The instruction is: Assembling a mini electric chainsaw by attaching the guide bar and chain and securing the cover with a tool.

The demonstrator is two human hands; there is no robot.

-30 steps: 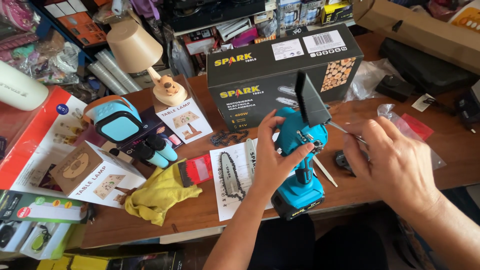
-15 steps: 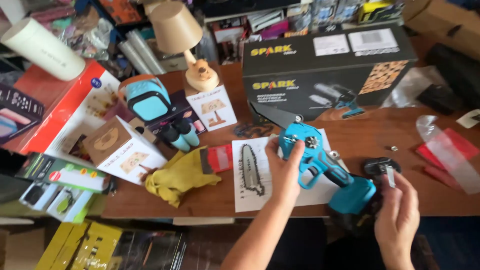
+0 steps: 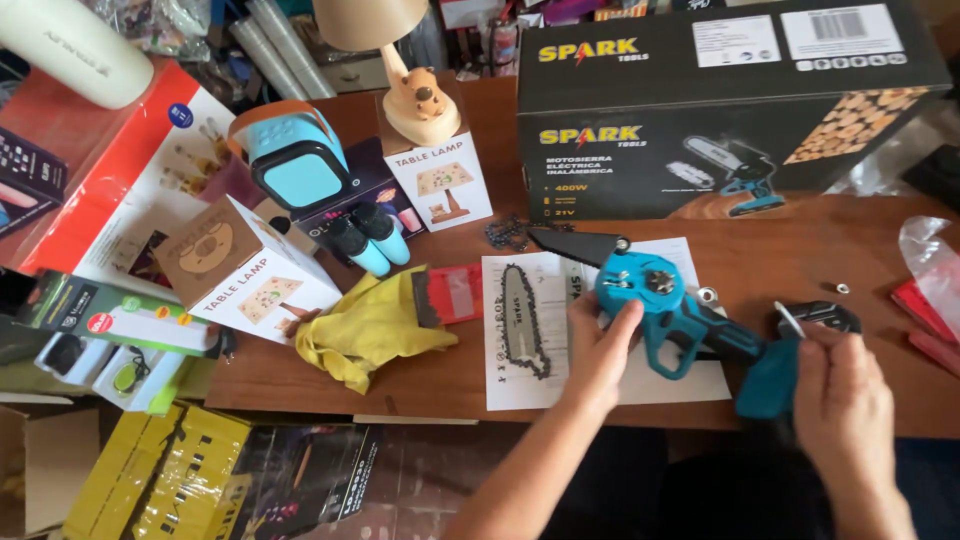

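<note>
A small blue cordless chainsaw (image 3: 672,303) lies on its side on a sheet of paper (image 3: 530,330) on the wooden table (image 3: 780,250). Its black guide bar (image 3: 578,244) points left, with no chain on it. My left hand (image 3: 598,345) grips the saw body from below. My right hand (image 3: 842,385) is at the saw's handle end and pinches a small metal tool (image 3: 789,320). A loose saw chain (image 3: 524,322) lies on the paper. Another chain (image 3: 507,232) is piled by the black box.
A large black product box (image 3: 720,110) stands behind the saw. To the left lie a yellow cloth (image 3: 370,325), a red guard (image 3: 455,294), a blue lantern (image 3: 297,165), lamp boxes (image 3: 245,262) and a bear-shaped lamp (image 3: 415,95). A black part (image 3: 825,314) and washer (image 3: 842,288) sit at right.
The saw has come down from upright to lying flat on the paper. My right hand has closed in on its handle end. The view has shifted left and closer.
</note>
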